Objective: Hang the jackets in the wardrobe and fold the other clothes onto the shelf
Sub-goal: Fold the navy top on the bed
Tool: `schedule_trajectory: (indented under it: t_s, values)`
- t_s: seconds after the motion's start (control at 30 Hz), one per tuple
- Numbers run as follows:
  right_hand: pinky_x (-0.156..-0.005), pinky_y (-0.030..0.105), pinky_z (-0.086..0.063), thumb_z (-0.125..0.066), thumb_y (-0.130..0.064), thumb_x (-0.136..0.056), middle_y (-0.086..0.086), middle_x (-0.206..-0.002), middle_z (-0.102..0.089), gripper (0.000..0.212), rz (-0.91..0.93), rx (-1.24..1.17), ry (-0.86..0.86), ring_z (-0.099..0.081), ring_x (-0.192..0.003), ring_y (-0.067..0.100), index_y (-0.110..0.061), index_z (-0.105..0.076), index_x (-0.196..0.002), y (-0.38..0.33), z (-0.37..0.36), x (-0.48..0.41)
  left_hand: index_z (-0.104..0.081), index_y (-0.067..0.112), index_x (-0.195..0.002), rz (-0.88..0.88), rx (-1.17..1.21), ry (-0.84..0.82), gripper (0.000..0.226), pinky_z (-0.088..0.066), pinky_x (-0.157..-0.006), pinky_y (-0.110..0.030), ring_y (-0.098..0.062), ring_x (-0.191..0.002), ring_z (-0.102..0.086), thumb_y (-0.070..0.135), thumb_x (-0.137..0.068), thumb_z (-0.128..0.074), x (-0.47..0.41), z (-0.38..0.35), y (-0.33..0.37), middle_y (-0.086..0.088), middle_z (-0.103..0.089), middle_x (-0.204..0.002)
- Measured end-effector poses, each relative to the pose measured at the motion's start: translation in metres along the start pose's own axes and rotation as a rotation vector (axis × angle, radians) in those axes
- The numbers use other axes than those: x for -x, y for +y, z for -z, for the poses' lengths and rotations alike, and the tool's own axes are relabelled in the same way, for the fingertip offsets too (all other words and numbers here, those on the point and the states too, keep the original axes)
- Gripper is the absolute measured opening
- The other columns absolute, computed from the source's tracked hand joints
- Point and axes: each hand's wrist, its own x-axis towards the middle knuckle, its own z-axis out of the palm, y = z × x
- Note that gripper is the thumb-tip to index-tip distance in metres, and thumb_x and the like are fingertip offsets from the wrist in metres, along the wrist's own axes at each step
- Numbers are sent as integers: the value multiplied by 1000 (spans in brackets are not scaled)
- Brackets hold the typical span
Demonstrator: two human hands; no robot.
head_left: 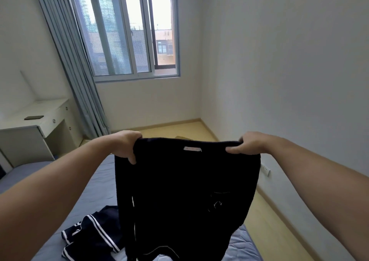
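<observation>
1. A person holds a black garment (185, 191) up at arm's length. Each hand grips one end of its top edge, and the cloth hangs straight down between and below the two hands.
2. The left hand (127, 145) has its fingers curled over the garment's upper corner. The right hand (243, 144) pinches the opposite corner, thumb laid across the near face and fingers hidden behind the cloth.
3. A pale label (192, 149) shows just under the top edge, midway between the hands. Thin white trim and a small light emblem show lower down, beneath the right hand.
4. The step in hand looks like sorting: the piece is spread out to judge whether it is a jacket to hang or clothing to fold. Its type cannot be told for certain from this view.
5. Below the left hand, a navy garment with white stripes (93, 234) lies crumpled on the bed (95, 181), not yet dealt with.
6. Neither wardrobe nor shelf is in view. The next move likely calls for either lowering the cloth flat onto the bed under the hands to fold it, or carrying it to a hanger elsewhere.
7. Beyond the left hand stands a white desk (40, 111) with a dark phone (34, 117) on it.
</observation>
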Motion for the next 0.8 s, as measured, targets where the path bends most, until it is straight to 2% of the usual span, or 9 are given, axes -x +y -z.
schedule_trajectory:
  t_s: [0.07, 0.13, 0.23, 0.4, 0.5, 0.57, 0.63, 0.73, 0.8]
  values:
    - [-71, 29, -51, -80, -66, -63, -11, -89, -65, 49, 35, 67, -38, -64, -86, 14, -28, -62, -89, 2, -6, 3, -59, 14, -110, 2, -12, 40, 40, -53, -80, -32, -23, -100, -58, 6, -75, -76, 0, -7, -5, -4, -60, -108]
    - [-61, 25, -45, -86, -36, -71, -8, -86, -61, 36, 43, 185, 17, -62, -85, 19, -30, -56, -88, 3, -15, 1, -62, 12, -108, -14, 30, 230, 26, -51, -80, -31, -26, -99, -59, 5, -83, -68, -2, -15, -8, -6, -62, -107]
    - [-57, 26, -41, -68, -22, -83, 0, -90, -61, 17, 13, 233, 250, -61, -81, 23, -26, -51, -81, 1, -19, 1, -69, 12, -103, 0, 75, 363, 15, -53, -81, -34, -28, -95, -61, 9, -88, -66, -6, -23, -16, -7, -65, -101]
    - [-49, 28, -51, -50, -9, -84, 7, -86, -61, 11, -76, -64, 310, -68, -66, 26, -19, -54, -83, 2, -25, 2, -72, 18, -89, 144, 17, 416, 19, -54, -71, -33, -25, -79, -64, 11, -92, -55, -6, -31, -28, -7, -69, -88]
    - [-43, 29, -54, -49, -4, -87, 11, -94, -58, 14, -129, -333, 335, -66, -74, 33, -11, -58, -94, 6, -34, 0, -67, 23, -80, 206, 46, 290, 20, -58, -73, -35, -22, -76, -66, 14, -93, -54, -6, -42, -30, -4, -70, -85]
    - [-46, 31, -53, -51, -7, -86, 13, -96, -60, 8, -134, -326, 345, -63, -77, 30, -11, -56, -89, 9, -43, 1, -67, 26, -79, 247, 154, 308, 23, -60, -71, -38, -21, -73, -66, 15, -94, -53, -4, -51, -30, -3, -70, -84]
    - [-53, 29, -46, -51, -9, -87, 14, -96, -63, 4, -132, -256, 378, -60, -74, 25, -13, -52, -87, 12, -53, -1, -66, 23, -86, 296, 423, 377, 28, -61, -60, -40, -25, -73, -66, 5, -94, -46, -2, -60, -25, -8, -68, -86]
    - [-59, 33, -51, -52, -12, -91, 15, -98, -62, 8, -154, -259, 262, -64, -76, 29, -10, -55, -98, 19, -61, 0, -64, 18, -91, 347, 802, 241, 30, -62, -54, -43, -35, -78, -68, -1, -99, -42, 2, -71, -12, -13, -64, -93]
    - [-64, 34, -47, -49, -7, -89, 15, -96, -62, 6, -110, -184, 436, -59, -77, 30, -11, -49, -94, 24, -68, -2, -62, 13, -92, 304, 751, 440, 25, -63, -63, -49, -34, -81, -66, -7, -93, -48, 4, -79, -9, -13, -65, -93]
